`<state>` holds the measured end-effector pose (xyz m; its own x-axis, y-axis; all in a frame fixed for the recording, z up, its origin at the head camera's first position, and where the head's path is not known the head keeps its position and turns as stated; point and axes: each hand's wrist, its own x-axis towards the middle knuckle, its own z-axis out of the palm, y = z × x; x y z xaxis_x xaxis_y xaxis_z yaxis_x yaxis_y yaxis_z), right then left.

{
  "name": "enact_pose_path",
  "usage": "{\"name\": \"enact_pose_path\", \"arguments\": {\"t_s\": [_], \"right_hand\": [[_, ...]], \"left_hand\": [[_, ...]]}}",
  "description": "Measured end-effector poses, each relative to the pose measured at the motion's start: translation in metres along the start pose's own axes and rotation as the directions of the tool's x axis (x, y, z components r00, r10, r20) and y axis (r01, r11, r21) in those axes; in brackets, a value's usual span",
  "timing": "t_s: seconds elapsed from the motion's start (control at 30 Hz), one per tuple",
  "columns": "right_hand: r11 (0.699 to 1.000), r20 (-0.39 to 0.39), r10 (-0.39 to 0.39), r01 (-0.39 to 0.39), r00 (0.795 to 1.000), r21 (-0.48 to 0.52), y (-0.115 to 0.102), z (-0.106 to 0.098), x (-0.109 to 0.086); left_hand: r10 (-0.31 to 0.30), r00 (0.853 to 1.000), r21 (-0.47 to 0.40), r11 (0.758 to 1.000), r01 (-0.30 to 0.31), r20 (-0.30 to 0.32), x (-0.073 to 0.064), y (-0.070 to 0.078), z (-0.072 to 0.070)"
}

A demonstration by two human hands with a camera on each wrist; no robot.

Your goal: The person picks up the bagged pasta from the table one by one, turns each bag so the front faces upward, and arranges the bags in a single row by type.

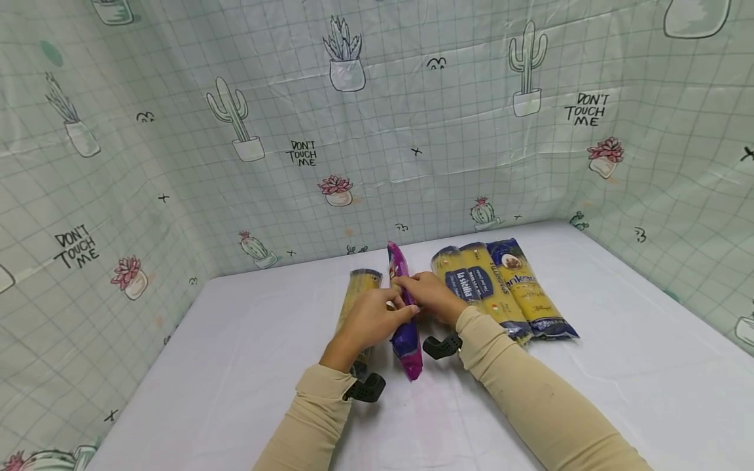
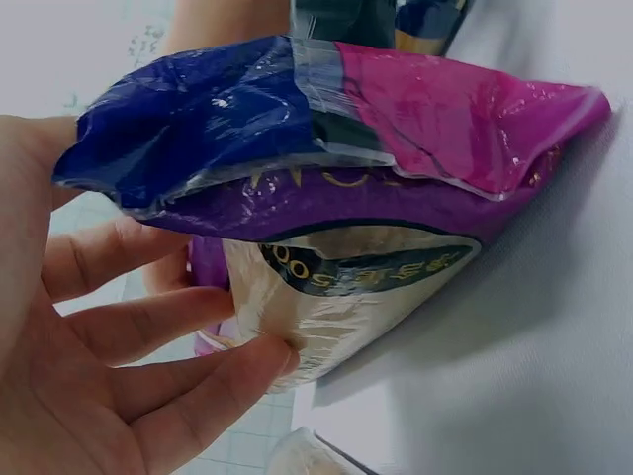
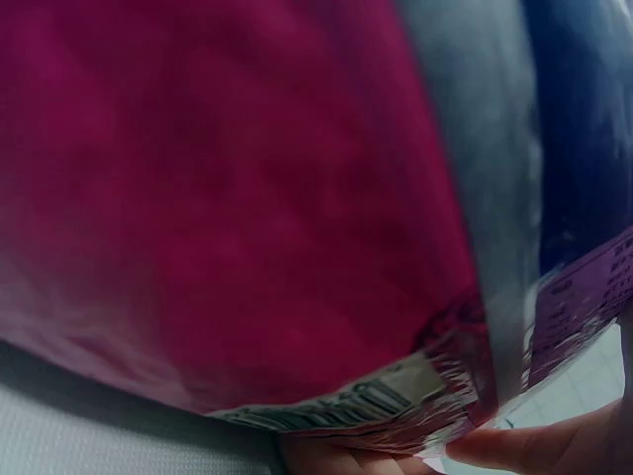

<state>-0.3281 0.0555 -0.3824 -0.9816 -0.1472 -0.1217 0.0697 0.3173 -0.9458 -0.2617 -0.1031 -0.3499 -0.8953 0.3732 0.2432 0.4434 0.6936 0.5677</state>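
A pink, purple and blue plastic packet (image 1: 406,343) stands on its long edge between the two hands. My left hand (image 1: 377,317) holds it from the left, thumb over the top edge, and in the left wrist view the fingertips (image 2: 262,366) press its clear side. My right hand (image 1: 432,291) grips the far part from the right. Up close in the right wrist view, the same packet (image 3: 247,218) fills most of the frame and hides much of that hand; some fingers (image 3: 554,440) show beneath. Its contents look pale through the clear window.
Left of the hands lies a spaghetti packet (image 1: 360,285), partly covered by the left hand and forearm. At right, two La Sicilia spaghetti packets (image 1: 462,278) and a blue-and-yellow pasta packet (image 1: 533,294) lie side by side on the white table (image 1: 259,353). A patterned curtain (image 1: 377,131) hangs behind.
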Motion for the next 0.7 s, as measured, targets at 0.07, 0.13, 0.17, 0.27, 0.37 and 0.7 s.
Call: {"name": "enact_pose_path", "arguments": {"t_s": [0.07, 0.13, 0.17, 0.27, 0.37, 0.7], "right_hand": [[1.0, 0.006, 0.019, -0.019, 1.0, 0.012, 0.001, -0.001, 0.001], [0.999, 0.014, 0.035, -0.035, 0.999, 0.023, 0.002, -0.002, 0.002], [0.999, 0.016, 0.042, -0.042, 0.999, 0.032, 0.002, -0.002, 0.002], [0.998, 0.013, 0.039, -0.039, 0.999, 0.054, 0.003, -0.002, 0.003], [0.996, 0.005, 0.028, -0.028, 1.0, 0.083, 0.003, -0.002, 0.003], [0.99, -0.028, 0.085, -0.081, 0.996, 0.114, 0.002, -0.004, 0.003]], "left_hand": [[-0.002, 1.0, -0.037, 0.999, 0.002, 0.01, 0.0, 0.001, 0.0], [-0.013, 1.0, -0.075, 0.997, 0.014, 0.016, 0.0, 0.001, 0.0], [-0.019, 1.0, -0.097, 0.995, 0.021, 0.02, 0.0, 0.0, 0.0], [-0.046, 0.998, -0.155, 0.987, 0.052, 0.041, 0.0, -0.002, -0.001], [-0.089, 0.994, -0.174, 0.98, 0.098, 0.061, 0.0, -0.004, -0.003], [-0.221, 0.963, -0.199, 0.948, 0.249, 0.151, 0.002, -0.013, 0.0]]}}
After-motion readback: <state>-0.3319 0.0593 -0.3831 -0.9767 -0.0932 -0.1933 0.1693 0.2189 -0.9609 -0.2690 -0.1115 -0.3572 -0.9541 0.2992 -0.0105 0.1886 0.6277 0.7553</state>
